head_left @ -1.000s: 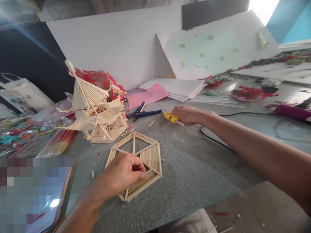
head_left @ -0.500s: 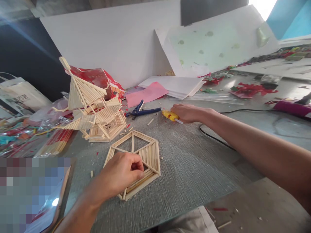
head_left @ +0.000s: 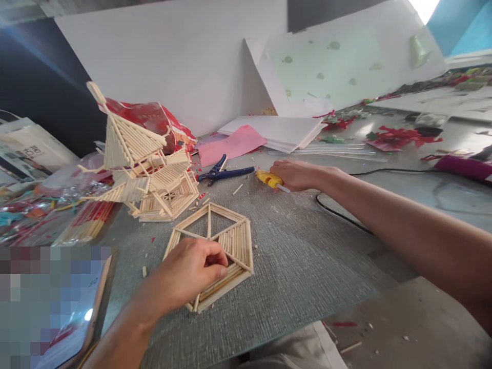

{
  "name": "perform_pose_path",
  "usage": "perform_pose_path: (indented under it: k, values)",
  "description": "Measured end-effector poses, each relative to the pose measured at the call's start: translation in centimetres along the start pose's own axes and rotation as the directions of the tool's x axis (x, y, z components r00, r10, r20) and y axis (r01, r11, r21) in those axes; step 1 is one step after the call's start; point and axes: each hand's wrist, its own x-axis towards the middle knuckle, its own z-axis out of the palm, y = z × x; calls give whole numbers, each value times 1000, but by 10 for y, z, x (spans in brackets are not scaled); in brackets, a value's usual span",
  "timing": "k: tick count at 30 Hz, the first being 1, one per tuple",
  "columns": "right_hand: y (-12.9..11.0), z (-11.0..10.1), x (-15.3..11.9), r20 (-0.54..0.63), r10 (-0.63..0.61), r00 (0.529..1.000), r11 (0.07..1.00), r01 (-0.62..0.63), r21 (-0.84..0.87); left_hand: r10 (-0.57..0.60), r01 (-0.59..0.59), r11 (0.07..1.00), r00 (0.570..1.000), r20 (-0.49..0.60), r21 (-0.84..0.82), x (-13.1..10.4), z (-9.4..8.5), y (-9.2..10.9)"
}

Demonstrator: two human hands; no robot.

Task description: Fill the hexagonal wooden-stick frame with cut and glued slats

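Observation:
A hexagonal frame of thin wooden sticks (head_left: 233, 245) lies flat on the table; some of its wedges are filled with sticks laid side by side. Over its lower left part rests my left hand (head_left: 196, 266), fingers curled and thumb against the forefinger. What is between those fingertips, if anything, is hidden. My right hand (head_left: 294, 175) is wrapped round a yellow hot glue gun (head_left: 268, 179), which lies low at the tabletop with a whitish glue stick poking from its back end. Blue-handled cutters (head_left: 226, 173) lie just left of the glue gun.
At the left stands a tiered stick model with a pointed roof (head_left: 132, 148). Behind are a red bag (head_left: 154, 120), pink paper (head_left: 230, 145) and white boards (head_left: 284, 130). A black cord (head_left: 338, 218) crosses the right side. A tablet-like device (head_left: 92, 302) sits lower left.
The view has tilted slightly, so everything sits a little higher in the picture. Both hands keep the same positions on the stick frame and the glue gun.

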Motion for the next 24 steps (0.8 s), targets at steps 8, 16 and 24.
perform_pose_path:
  k: [8,16,24]
  values:
    - [0,1,1,8,10,1000,1000,-10,-5,9,-10,1000,1000,0,17,2,0,1]
    - [1,3,4,15,10,1000,1000,-10,2,-9,10,999,999,-38,39,1,1,7]
    - [2,4,5,17,30,999,999,-30,9,-41,46,998,994,-106,50,-2,3,8]
